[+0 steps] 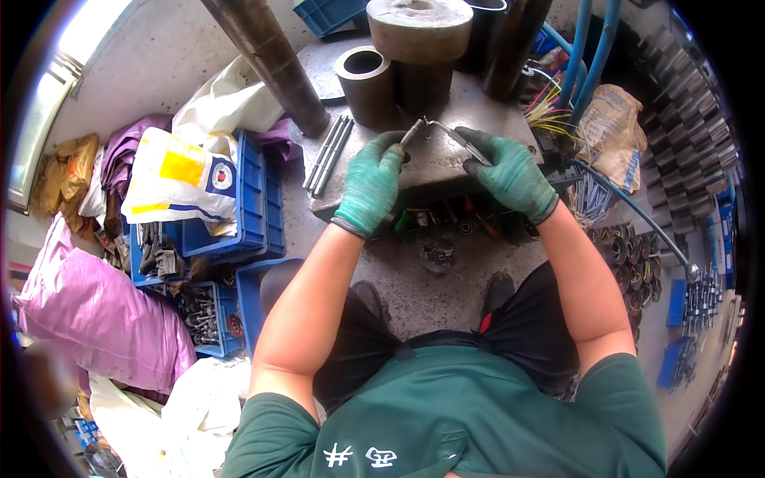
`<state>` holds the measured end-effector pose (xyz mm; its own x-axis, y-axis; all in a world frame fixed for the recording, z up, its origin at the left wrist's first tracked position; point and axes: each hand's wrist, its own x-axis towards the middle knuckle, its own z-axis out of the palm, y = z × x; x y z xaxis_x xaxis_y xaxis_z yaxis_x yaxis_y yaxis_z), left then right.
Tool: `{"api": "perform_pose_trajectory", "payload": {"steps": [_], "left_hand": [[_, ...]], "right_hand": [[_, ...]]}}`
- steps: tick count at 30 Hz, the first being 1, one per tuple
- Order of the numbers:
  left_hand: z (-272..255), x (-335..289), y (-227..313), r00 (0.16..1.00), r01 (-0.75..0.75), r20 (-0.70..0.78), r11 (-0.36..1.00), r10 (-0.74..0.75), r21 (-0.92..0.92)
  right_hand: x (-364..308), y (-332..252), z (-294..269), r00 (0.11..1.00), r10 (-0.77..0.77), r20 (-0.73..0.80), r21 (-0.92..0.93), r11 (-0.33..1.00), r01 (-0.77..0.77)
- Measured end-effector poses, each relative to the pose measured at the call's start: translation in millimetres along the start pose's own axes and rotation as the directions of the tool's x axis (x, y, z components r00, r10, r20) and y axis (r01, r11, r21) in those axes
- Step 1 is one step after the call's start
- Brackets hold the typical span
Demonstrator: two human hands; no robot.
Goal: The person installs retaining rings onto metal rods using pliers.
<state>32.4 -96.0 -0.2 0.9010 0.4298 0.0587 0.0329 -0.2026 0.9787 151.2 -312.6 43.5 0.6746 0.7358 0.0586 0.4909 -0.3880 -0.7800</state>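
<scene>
Over the near part of the metal tabletop (440, 166), the fingers of the left hand (370, 185) close round a short metal rod (412, 132), slanting far and right; those of the right hand (511, 174) close round a hook-tipped tool (460, 142), slanting far and left. Their tips converge; contact cannot be told. Left of the left hand, hence nearer it, loose rods (328, 157) lie roughly near-to-far; beyond stands a metal tube (368, 94).

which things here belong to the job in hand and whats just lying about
Likely the job:
- short metal rod, left grip
- bent-tipped rod, right grip
- metal worktop
- grey rods on it, probably

Apparently lying about:
- pink sack
- yellow-and-white bag
- blue crate
- brown sack
</scene>
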Motion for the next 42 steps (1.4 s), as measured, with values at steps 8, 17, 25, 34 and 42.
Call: {"api": "perform_pose_trajectory", "payload": {"steps": [8,17,25,34,42], "left_hand": [[0.4,0.5,4.8,0.993,-0.107,0.045,0.992,0.105,0.061],[-12.0,-6.3,22.3,0.939,-0.019,0.343,1.0,0.011,0.02],[-22.2,-8.8,34.6,0.931,0.071,0.359,0.997,-0.071,0.015],[-5.6,-11.0,31.1,0.922,0.239,0.365,0.928,-0.125,-0.285],[1.3,-4.8,12.4,0.931,0.265,0.353,0.838,-0.094,-0.477]], "right_hand": [[-0.2,16.0,-6.4,0.985,0.014,0.171,0.045,0.999,-0.022],[-2.1,9.0,-13.6,0.918,-0.013,0.396,-0.004,1.0,0.016],[-4.3,11.2,-29.3,0.936,0.079,0.343,0.219,0.962,-0.162],[-4.4,-1.4,-14.6,0.872,0.001,0.49,0.173,0.98,-0.099],[-4.9,-4.2,-15.0,0.868,0.011,0.497,0.159,0.982,-0.104]]}}
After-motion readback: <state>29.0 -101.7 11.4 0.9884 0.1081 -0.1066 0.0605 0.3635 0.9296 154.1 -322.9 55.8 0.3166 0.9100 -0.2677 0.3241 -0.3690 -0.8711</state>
